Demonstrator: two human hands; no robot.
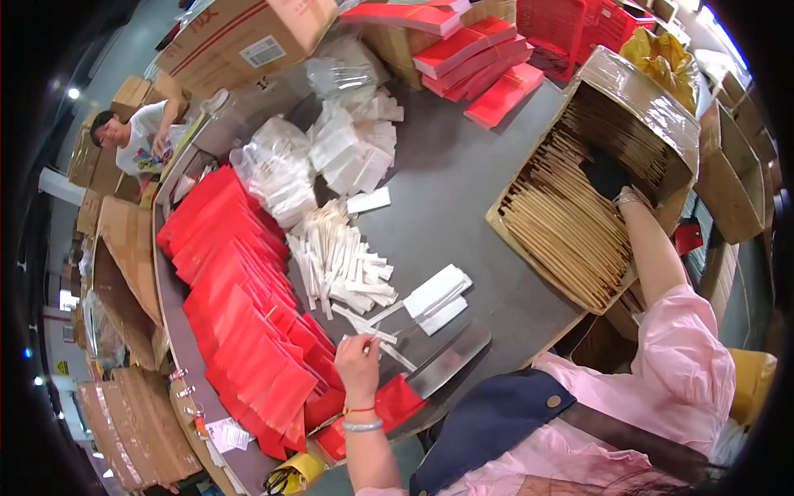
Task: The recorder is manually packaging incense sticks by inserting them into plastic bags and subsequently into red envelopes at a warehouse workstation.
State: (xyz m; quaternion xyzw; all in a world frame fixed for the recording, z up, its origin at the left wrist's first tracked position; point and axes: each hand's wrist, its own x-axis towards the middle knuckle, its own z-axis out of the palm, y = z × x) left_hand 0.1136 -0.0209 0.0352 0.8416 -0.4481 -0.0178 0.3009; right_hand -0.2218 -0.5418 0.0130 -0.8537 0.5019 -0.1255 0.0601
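Note:
My right hand, in a dark glove, reaches into an open cardboard box of long, thin wooden sticks with dark ends. Its fingers blend into the shadow there. Over the table's near edge, my left hand is closed in a pinch; what lies between the fingertips is too small to make out. Close by are loose white paper strips and a small stack of white slips. A shiny grey curved piece lies beside a red packet near my left wrist.
Overlapping red packets line the table's left side. Clear plastic bags of white slips stand behind the strips. Red stacks and a cardboard carton are at the back. A person works at far left.

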